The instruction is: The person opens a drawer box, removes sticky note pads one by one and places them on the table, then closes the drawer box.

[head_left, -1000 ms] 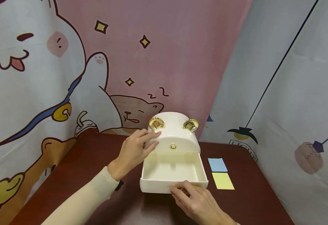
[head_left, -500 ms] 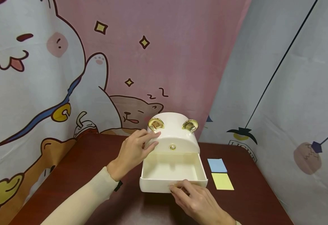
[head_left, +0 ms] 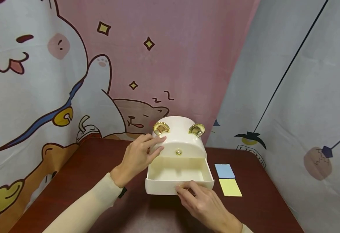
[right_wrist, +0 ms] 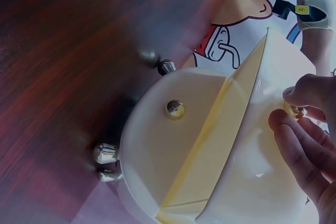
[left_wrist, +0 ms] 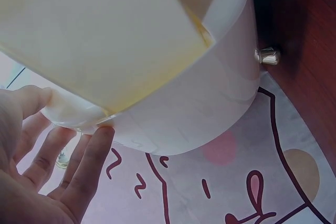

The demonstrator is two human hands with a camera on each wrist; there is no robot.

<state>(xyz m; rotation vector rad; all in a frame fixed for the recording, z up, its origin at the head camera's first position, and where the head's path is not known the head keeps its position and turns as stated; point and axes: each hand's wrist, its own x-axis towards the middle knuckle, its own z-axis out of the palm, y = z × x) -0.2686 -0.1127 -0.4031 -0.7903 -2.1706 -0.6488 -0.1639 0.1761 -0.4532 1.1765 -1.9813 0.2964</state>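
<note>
A glossy white drawer box with two gold ears [head_left: 196, 130] stands on the table. Its wide drawer [head_left: 164, 187] is pulled out toward me, with the pale interior showing. My right hand [head_left: 200, 200] pinches the gold knob [right_wrist: 294, 109] on the drawer front between thumb and fingers. Against the box's upper left side rests my left hand [head_left: 137, 153], fingers extended, the tips just below the left ear. One more gold knob [head_left: 179, 152] is on the panel above the drawer; the right wrist view shows another knob [right_wrist: 175, 109] on the panel beneath it.
Blue sticky notes [head_left: 224, 171] and yellow sticky notes [head_left: 230, 187] lie right of the box on the dark red wooden table [head_left: 263, 200]. Short silver feet [right_wrist: 106, 153] hold the box up. A cartoon-printed cloth [head_left: 187, 58] hangs close behind the table.
The drawer has slid slightly inward, away from me, and my right hand has moved forward with its knob. My left hand has stayed against the box's side.
</note>
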